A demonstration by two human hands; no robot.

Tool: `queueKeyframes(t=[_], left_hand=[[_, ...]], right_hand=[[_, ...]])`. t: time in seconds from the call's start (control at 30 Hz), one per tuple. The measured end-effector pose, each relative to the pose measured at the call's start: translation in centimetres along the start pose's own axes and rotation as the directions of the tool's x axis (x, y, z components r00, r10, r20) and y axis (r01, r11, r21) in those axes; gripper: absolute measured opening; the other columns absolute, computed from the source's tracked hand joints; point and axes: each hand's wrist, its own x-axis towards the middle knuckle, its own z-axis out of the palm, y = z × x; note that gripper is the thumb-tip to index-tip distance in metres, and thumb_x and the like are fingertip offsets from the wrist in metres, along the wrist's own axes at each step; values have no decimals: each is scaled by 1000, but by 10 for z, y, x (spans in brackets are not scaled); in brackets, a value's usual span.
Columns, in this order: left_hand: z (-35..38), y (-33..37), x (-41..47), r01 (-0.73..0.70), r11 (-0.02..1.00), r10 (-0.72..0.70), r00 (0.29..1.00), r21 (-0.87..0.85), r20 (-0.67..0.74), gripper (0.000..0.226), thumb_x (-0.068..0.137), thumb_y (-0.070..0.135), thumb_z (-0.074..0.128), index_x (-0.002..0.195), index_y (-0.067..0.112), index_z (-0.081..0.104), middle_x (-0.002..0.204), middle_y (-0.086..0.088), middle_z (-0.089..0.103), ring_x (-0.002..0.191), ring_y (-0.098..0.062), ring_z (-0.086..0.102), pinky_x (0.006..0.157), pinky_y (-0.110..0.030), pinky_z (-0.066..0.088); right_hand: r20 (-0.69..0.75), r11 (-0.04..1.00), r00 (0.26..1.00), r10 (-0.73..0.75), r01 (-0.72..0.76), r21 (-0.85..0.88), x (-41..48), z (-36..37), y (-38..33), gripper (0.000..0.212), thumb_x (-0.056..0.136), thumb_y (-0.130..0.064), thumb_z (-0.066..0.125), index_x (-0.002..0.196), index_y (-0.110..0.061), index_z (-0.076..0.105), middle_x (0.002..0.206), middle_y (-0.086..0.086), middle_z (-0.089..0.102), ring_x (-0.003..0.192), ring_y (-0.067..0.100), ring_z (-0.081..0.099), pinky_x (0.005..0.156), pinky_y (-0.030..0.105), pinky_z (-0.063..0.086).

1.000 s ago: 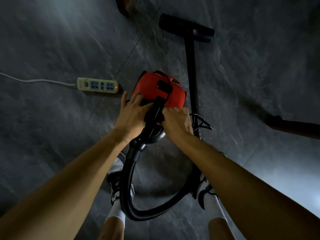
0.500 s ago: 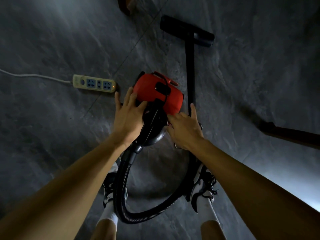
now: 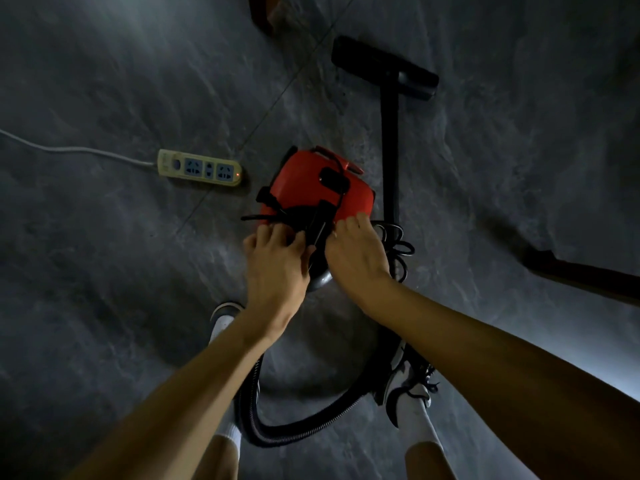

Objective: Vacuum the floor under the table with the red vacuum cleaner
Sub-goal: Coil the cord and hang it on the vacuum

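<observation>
Canister of glossy red plastic, the squat vacuum cleaner [image 3: 311, 188] sits on the grey veined stone floor [image 3: 121, 306], long axis running away from the person, hose end nearest. The left hand [image 3: 273, 268] curls its fingers round a loose black cord [image 3: 254, 216]; the right hand [image 3: 356, 251] bends onto the shell (grip unclear). A ribbed black hose [image 3: 294, 434] loops behind; a rigid black wand [image 3: 390, 150] lies alongside.

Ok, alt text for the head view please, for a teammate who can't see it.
In dim light, the left hand and right hand curl fingers over the black top of a red vacuum cleaner on a grey floor; what they grip is unclear. Its floor head lies beyond, its hose loops by the feet, and a lit power strip sits left of it.
</observation>
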Motion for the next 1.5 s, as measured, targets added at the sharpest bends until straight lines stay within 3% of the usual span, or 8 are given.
queueKeyframes(t=[0.43,0.57,0.73,0.87,0.97,1.13,1.37,1.5], left_hand=[[5,6,-14,33,998,-36,998,54,57,60,87,48,49,130,6,50,101,-10,69,99,-28,59,92,-44,41],[4,1,-16,11,997,-15,998,75,59,57,85,44,55,130,9,49,101,-10,67,98,-27,59,90,-43,42],[3,5,-16,34,997,-38,998,69,48,56,83,42,60,127,8,53,97,-10,68,96,-28,61,91,-44,44],[3,1,-18,66,997,-68,996,37,56,54,82,46,61,120,8,58,90,-9,69,88,-26,61,87,-41,45],[5,1,-18,69,998,-69,997,5,46,45,81,47,62,107,9,64,82,-7,69,82,-25,61,84,-39,44],[2,7,-18,81,997,-82,997,4,12,37,79,40,67,96,8,66,76,-7,66,74,-24,60,74,-36,46],[-3,11,-10,116,991,-110,990,-64,89,37,82,41,63,98,8,64,84,-9,65,78,-25,60,73,-36,46],[-13,16,4,168,970,-146,980,-174,132,37,87,45,54,101,11,61,99,-5,63,86,-21,62,64,-27,41]], right_hand=[[-68,964,980,188,-171,205,6,-2,14,35,94,-47,44,109,-27,68,111,-3,61,122,25,44,115,54,8],[-102,942,963,249,-216,257,-3,12,13,73,89,-65,35,144,-17,40,140,5,48,140,28,30,114,59,-9],[-88,948,967,240,-213,238,-9,29,16,90,86,-67,43,153,-11,19,159,12,19,149,29,10,111,62,-12],[-105,952,979,176,-143,271,0,31,32,73,82,-66,53,137,-19,49,142,4,46,142,24,28,112,62,-9],[-172,978,985,31,5,208,4,33,36,51,84,-57,58,115,-18,68,110,2,65,114,22,56,116,59,4],[-349,973,933,92,-9,232,5,25,16,18,80,-36,70,77,-19,75,76,-1,67,82,20,65,110,50,27],[-427,886,834,351,-147,441,7,31,2,14,81,-28,68,72,-19,75,78,-4,70,96,20,64,111,48,17],[-390,614,781,488,11,789,-1,33,19,20,85,-24,66,100,-17,77,113,-2,72,131,20,49,119,37,9]])
